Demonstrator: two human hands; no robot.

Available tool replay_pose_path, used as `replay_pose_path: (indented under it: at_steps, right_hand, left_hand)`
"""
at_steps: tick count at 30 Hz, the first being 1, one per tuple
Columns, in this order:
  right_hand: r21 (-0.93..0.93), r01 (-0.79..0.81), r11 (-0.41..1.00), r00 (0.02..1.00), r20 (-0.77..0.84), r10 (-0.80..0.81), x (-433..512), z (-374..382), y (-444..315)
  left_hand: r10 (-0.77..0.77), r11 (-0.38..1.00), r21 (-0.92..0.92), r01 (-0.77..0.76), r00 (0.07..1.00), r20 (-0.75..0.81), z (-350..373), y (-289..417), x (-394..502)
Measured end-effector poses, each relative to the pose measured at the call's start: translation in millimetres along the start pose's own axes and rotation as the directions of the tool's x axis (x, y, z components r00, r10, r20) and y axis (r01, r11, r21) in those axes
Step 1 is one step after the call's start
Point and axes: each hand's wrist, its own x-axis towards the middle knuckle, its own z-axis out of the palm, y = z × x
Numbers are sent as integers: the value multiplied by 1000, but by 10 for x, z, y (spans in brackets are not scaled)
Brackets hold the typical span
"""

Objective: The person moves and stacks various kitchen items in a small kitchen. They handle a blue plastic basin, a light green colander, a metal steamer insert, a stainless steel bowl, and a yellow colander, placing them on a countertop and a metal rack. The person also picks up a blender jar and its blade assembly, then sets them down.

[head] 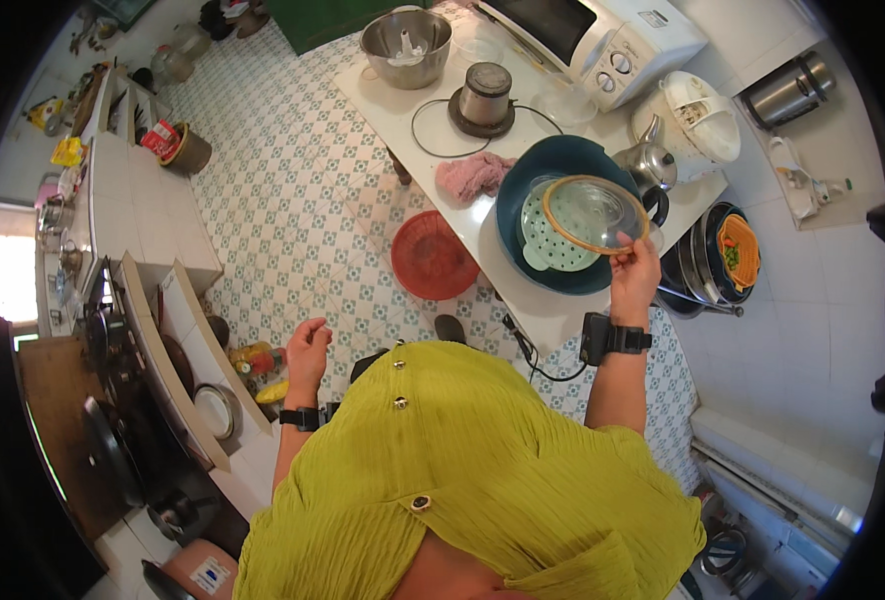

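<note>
My right hand [635, 271] grips the near rim of a clear glass bowl or lid with an orange-brown edge [596, 214]. It is held over a pale green perforated strainer [559, 253], which sits inside a large dark teal basin [514, 214] on the white table. A pink cloth [475, 177] lies left of the basin, and a metal kettle [646, 163] stands just beyond its right side. My left hand [310, 352] hangs in the air over the tiled floor, fingers partly curled, and nothing is visible in it.
A corded appliance base [485, 101], a steel bowl [406, 52], a microwave oven [600, 45] and a white rice cooker [694, 124] stand on the table [521, 315]. A red basin [433, 255] is on the floor beside it. Stacked pans with an orange basket [739, 252] stand at right.
</note>
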Motion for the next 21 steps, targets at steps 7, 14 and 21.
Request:
replay_pose_path:
  at_steps: [7,14,21]
  right_hand:
    - [-67,-20,998,988,-154,9,-353,181,203]
    - [-205,129,970,785,-576,-227,-870,616,514]
    - [-580,273,768,866,-201,-459,-1214,1430,1107]
  left_hand:
    - [167,967,144,-211,948,271,-195,176,947]
    - [295,913,176,-368,894,338,-1106,158,1999]
    - [161,968,129,-216,925,344,-1788,123,2619]
